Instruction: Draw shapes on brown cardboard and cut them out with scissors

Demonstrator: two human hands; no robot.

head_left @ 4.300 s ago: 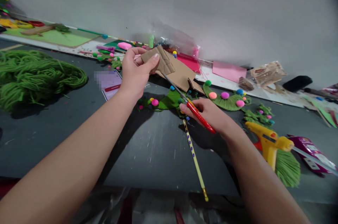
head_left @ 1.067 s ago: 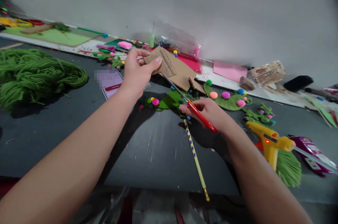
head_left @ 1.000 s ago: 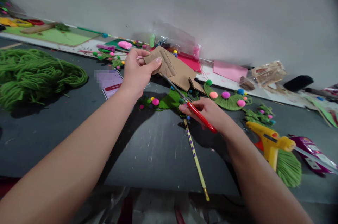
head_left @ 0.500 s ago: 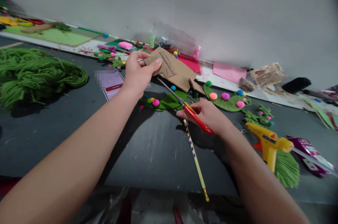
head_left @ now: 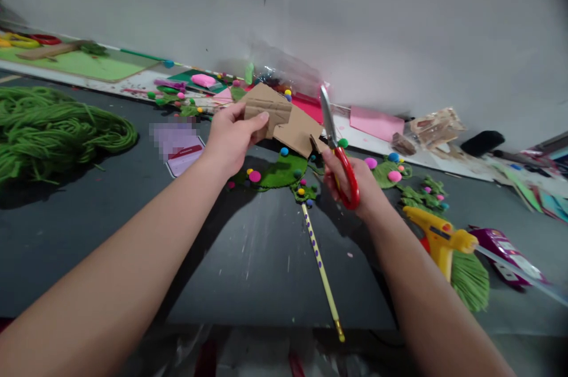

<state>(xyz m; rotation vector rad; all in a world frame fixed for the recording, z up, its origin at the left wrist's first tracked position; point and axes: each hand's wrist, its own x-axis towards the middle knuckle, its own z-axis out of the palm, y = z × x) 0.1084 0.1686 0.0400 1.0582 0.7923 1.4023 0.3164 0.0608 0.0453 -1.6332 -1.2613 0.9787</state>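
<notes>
Between thumb and fingers, my left hand (head_left: 235, 134) grips a small piece of brown cardboard (head_left: 277, 113). A larger cardboard sheet (head_left: 302, 128) lies just behind and to the right of it. My right hand (head_left: 350, 181) is closed on red-handled scissors (head_left: 347, 179), whose blades point up, away from the cardboard in my left hand. Below the hands is a green leaf shape (head_left: 284, 171) with coloured pompoms. A pale pencil with purple dots (head_left: 320, 264) lies on the dark table, its tip end near the leaf.
Green yarn (head_left: 66, 134) is heaped at the left, beside a phone (head_left: 184, 155). A yellow glue gun (head_left: 441, 238) rests over a green yarn piece (head_left: 470, 282) at the right, near a purple packet (head_left: 508, 253). Pink paper (head_left: 377, 124) lies at the back.
The scissors have swung from pointing left at the cardboard to pointing upward. The small cardboard piece has turned in my left hand, and the view has shifted slightly.
</notes>
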